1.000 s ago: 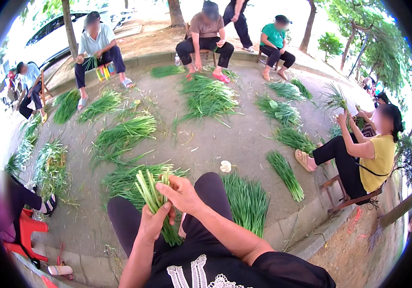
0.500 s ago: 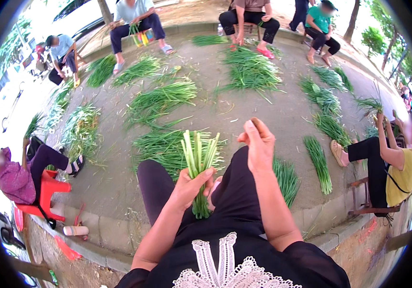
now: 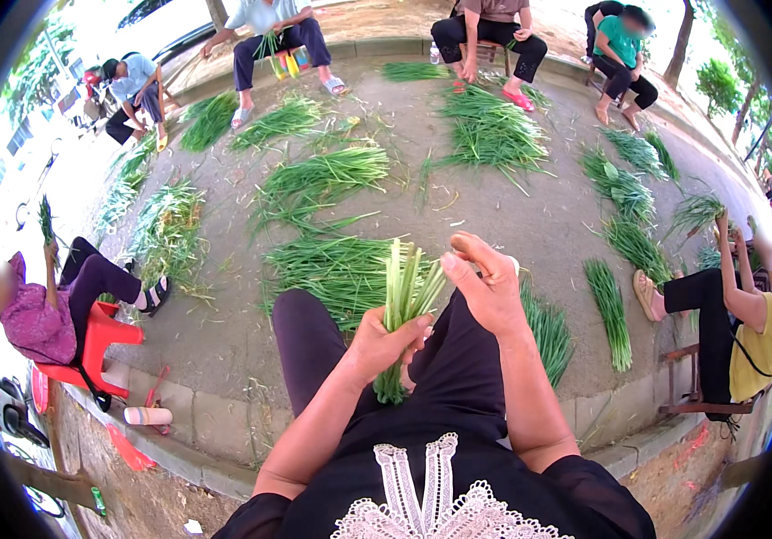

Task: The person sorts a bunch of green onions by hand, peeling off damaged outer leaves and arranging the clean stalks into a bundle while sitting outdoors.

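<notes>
The left hand [image 3: 384,346] is clamped around a bunch of green stalks [image 3: 399,292], its thumb across the front, while the right hand [image 3: 492,292] is held apart from it, lifted just beside the pale cut ends with the thumb spread from loosely curled fingers; whether a fingertip grazes a stalk cannot be told. The bunch stands nearly upright between the knees, pale ends up and darker green leaves down. Just beyond the knees lies a loose heap of green stalks [image 3: 328,269], with a thick sheaf [image 3: 543,332] by the right knee and a narrower bundle [image 3: 608,314] farther right. As for printed surfaces, the green can [image 3: 98,500] at lower left is coloured like a drink container, but any label is too small to read; the same goes for the clear bottle [image 3: 434,54] near the far kerb. A pale pink cylinder [image 3: 148,416] lies on its side near a red plastic stool [image 3: 107,350], where a person in a purple top [image 3: 40,314] sits. Opposite, a person in a yellow top [image 3: 759,350] sits on a wooden chair [image 3: 696,395], near red streaks [image 3: 692,445] on the bare soil, which form no legible writing.
</notes>
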Motion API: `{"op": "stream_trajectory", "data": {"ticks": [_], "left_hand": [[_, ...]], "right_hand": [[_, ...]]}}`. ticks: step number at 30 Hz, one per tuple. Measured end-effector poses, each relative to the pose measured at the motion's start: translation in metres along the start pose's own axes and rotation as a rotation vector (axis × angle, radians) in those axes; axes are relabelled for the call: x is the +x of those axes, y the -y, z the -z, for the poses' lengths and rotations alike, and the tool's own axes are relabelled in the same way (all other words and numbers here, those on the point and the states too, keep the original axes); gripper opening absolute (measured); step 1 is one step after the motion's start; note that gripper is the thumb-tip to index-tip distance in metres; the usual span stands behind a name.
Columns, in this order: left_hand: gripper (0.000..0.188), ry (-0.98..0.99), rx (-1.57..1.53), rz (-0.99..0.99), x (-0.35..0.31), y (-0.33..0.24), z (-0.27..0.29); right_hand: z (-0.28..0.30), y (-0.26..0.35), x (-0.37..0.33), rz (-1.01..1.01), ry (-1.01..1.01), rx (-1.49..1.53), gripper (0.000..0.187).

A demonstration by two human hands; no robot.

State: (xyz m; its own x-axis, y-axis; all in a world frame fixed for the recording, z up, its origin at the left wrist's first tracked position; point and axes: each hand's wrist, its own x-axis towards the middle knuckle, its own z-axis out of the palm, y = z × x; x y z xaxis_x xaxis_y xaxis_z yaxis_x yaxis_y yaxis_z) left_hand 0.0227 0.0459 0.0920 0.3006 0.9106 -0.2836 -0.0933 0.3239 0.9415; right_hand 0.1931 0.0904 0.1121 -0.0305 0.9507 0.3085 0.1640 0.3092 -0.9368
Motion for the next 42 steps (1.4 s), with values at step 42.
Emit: {"op": "stream_trajectory", "data": {"ticks": [42], "left_hand": [[0.032,-0.221,0.643,0.202,-0.040,0.050,0.061]], "right_hand": [[-0.076,-0.062,-0.041,-0.478,0.350,0.472,0.020]]}}
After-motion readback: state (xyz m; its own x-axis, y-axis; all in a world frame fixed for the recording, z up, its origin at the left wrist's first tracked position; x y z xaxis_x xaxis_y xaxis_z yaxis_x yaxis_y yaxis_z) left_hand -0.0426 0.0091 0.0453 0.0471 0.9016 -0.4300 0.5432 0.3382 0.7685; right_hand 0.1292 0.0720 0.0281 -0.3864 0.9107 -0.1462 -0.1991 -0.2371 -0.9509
